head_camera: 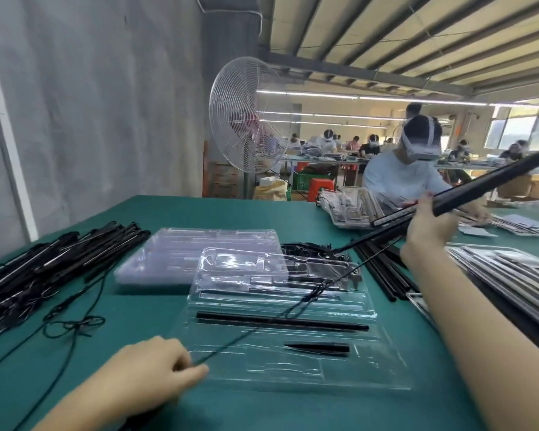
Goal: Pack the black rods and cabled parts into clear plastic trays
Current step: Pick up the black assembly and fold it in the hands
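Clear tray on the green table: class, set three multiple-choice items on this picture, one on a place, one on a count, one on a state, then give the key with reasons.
1. Where is the stack of empty trays?
A. behind the clear tray
B. on the floor
C. in the left hand

2. How many black pieces lie in the tray's front slots?
A. none
B. two
C. five

3. What is the right hand doing?
A. resting flat
B. holding black rods aloft
C. pointing at the fan

Key: 1 A, it sits farther back on the table; 2 B, a long rod and a short piece; 3 B, fingers wrap the raised rods.
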The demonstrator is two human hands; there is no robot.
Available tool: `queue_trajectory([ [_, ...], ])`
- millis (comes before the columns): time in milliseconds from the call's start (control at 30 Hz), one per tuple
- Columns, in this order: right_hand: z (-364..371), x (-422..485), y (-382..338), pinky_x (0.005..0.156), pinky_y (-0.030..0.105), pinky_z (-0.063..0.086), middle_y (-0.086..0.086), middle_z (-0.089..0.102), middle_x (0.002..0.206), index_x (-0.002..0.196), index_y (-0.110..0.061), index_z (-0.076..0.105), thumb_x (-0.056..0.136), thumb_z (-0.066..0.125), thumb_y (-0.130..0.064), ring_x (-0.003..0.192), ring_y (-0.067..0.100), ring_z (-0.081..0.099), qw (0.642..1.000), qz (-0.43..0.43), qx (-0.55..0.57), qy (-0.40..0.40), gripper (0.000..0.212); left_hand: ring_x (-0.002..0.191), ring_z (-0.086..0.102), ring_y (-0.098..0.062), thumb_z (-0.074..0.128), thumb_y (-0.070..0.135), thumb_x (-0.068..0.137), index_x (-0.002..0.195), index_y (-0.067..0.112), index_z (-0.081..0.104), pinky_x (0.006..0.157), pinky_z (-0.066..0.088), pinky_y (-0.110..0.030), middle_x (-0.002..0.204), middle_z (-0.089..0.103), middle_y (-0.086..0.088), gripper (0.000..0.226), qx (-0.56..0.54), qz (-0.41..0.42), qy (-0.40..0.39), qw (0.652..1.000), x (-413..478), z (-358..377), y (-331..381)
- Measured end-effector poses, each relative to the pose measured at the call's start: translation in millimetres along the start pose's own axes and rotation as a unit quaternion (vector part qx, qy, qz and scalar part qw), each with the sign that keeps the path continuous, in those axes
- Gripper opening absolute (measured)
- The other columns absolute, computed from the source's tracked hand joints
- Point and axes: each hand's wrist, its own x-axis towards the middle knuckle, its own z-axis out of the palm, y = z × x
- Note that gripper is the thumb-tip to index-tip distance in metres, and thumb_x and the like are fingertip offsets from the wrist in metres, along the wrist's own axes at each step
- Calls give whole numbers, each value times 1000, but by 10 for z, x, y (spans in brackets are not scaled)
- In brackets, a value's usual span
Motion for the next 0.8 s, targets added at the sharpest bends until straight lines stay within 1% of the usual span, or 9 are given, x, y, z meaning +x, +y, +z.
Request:
queue_trajectory([
  [67,-1,-42,-52,61,16,40,-16,56,80,85,-24,51,91,58,-38,75,6,57,997,-53,-43,-27,17,44,51,3,36,63,90,47,23,51,59,43,-17,45,57,14,61,-49,-34,11,998,-8,-256,-95],
  [167,2,-188,-32,73,29,47,-5,56,75,78,-20,52,91,58,-28,76,17,58,978,-98,-105,-151,17,34,47,-3,38,53,93,37,15,54,46,36,-16,39,55,3,70,-207,-38,94,973,76,-759,-101],
  [233,3,-333,-18,71,35,50,1,56,71,82,-18,51,93,56,-20,70,20,58,959,-88,-136,-233,12,34,46,-7,37,52,94,39,16,59,44,36,-19,39,54,-1,69,-331,-6,166,929,152,-1116,-8],
  [367,7,-736,15,50,26,53,7,67,84,102,-8,52,90,58,-11,43,11,52,916,41,-100,-385,13,31,46,-2,42,44,98,45,17,61,34,33,-9,38,54,5,63,-453,103,360,809,411,-1695,401],
  [433,9,-936,66,39,20,44,11,69,98,109,-5,53,89,59,-19,37,7,40,869,119,-51,-477,26,33,51,-2,40,40,99,62,11,63,35,38,-11,47,58,2,53,-479,133,360,789,571,-1803,661],
  [533,-9,-1143,117,35,17,34,11,67,116,122,-8,49,80,55,-53,34,4,33,767,209,-16,-606,61,48,65,-11,40,37,100,81,0,63,48,52,-20,67,66,-11,47,-549,109,280,780,844,-1761,908],
  [633,-80,-1164,117,38,15,32,13,65,119,130,-11,44,68,58,-69,36,2,23,669,222,11,-709,87,54,68,-16,41,31,101,78,1,63,49,53,-24,62,69,-9,44,-708,85,217,667,985,-1602,990],
  [700,-187,-1096,70,38,12,32,8,71,101,131,-9,43,74,58,-67,35,-1,26,627,233,21,-743,82,53,67,-12,41,33,101,77,4,63,46,49,-19,58,69,-3,43,-745,47,224,627,1041,-1421,1006],
  [800,-314,-921,-98,36,14,27,4,59,68,116,-14,55,83,68,-28,36,-1,32,615,221,-97,-750,38,59,59,-18,36,37,102,72,7,59,60,48,-26,59,63,-4,48,-757,-19,278,591,1171,-1114,940],
])
